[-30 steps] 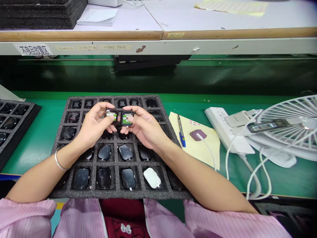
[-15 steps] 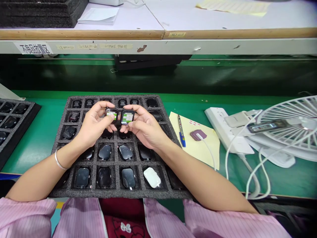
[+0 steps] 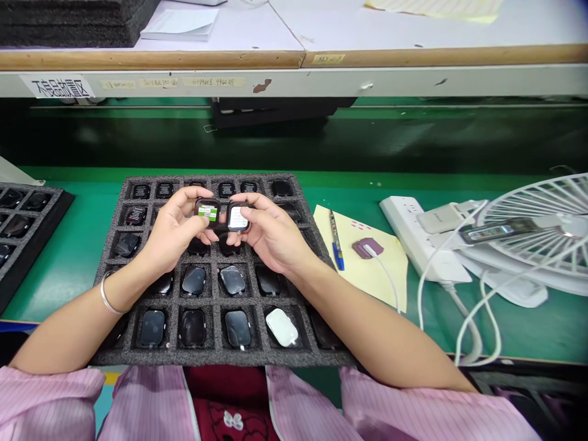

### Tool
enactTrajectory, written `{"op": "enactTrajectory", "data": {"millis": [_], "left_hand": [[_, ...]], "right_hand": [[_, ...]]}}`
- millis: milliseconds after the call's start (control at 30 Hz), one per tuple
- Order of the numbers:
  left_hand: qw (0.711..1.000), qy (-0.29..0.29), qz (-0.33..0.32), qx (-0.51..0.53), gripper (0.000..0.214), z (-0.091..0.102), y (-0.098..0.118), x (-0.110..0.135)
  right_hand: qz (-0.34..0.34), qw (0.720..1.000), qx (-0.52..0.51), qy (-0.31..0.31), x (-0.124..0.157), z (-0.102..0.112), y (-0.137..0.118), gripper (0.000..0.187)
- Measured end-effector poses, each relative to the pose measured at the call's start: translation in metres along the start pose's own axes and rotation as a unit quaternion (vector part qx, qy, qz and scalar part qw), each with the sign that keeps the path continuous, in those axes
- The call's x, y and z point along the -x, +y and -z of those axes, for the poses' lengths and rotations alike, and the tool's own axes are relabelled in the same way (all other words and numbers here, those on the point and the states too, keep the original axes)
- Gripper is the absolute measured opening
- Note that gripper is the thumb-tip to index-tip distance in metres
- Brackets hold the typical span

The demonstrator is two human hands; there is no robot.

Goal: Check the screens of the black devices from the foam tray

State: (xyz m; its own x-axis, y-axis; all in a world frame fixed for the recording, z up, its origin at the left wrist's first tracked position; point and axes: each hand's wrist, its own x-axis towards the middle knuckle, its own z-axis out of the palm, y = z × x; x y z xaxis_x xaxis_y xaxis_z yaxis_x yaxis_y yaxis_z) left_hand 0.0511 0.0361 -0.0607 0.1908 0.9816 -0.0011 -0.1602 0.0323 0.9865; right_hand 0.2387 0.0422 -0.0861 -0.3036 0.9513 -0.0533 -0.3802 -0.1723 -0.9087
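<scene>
Two smartwatch bodies without straps are held side by side above a dark foam tray (image 3: 220, 356). My left hand (image 3: 172, 229) is closed on the left smartwatch (image 3: 208, 210), whose lit screen has green and white blocks; the thumb lies at its lower edge. Closed on the right smartwatch (image 3: 236, 218), my right hand (image 3: 278, 236) has its thumb on the mostly white, lit screen. Below them, the tray's cells hold several more watch bodies, such as a dark one (image 3: 193, 280) and one with a white face (image 3: 282, 327).
To the right lie a yellow paper sheet (image 3: 386, 275), a pen (image 3: 336, 240) and a purple charger block (image 3: 367, 247). Beyond them are a white power strip (image 3: 425, 245), loose white cables and a fan (image 3: 546, 226). Another foam tray (image 3: 55, 211) sits at left, beneath a raised shelf (image 3: 294, 82).
The right smartwatch's screen has gone from green and white to mostly white, and my right thumb has moved up onto it. The left smartwatch's green blocks are arranged differently.
</scene>
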Motion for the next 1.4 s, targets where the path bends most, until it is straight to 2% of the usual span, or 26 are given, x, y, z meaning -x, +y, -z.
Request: {"op": "enactTrajectory", "data": {"millis": [167, 300, 767, 1400], "left_hand": [[1.0, 0.002, -0.01, -0.014, 0.043, -0.0005, -0.0006, 0.0008], [1.0, -0.007, 0.006, 0.01, 0.041, 0.0007, 0.0002, 0.0017], [0.999, 0.029, -0.006, -0.014, 0.031, -0.0026, -0.0007, 0.0003], [0.999, 0.013, -0.031, -0.024, 0.051, 0.0012, -0.0064, -0.0017]], "right_hand": [[0.0, 1.0, 0.004, -0.003, 0.0005, 0.0002, 0.0003, 0.038], [0.0, 1.0, -0.004, -0.005, 0.0006, 0.0003, -0.0004, 0.038], [0.002, 1.0, 0.002, -0.009, 0.0005, 0.0027, 0.0019, 0.041], [0.039, 0.999, 0.001, -0.031, -0.0006, 0.0058, 0.0081, 0.055]]}}
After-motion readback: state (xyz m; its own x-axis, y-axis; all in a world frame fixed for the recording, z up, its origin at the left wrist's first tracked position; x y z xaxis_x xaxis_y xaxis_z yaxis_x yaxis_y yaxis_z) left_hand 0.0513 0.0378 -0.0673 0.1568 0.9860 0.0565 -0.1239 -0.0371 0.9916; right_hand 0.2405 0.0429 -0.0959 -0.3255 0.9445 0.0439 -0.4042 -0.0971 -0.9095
